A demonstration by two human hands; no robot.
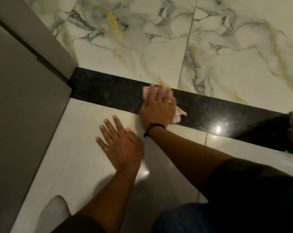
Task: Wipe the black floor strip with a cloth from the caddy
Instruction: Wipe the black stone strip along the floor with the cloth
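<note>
A glossy black floor strip (107,95) runs from the grey door frame at the left down towards the right edge. My right hand (157,106) lies flat on the strip near its middle, pressing a pale pink cloth (177,116) against it; the cloth shows at my fingertips and beside my palm. My left hand (120,142) rests on the plain white tile just below the strip, fingers spread, holding nothing. The caddy is not in view.
Marbled white tiles with grey and gold veins (159,39) lie beyond the strip. A grey door frame and panel (24,98) fill the left side. A dark stone edge (292,132) stands at the right. My knee (192,217) is at the bottom.
</note>
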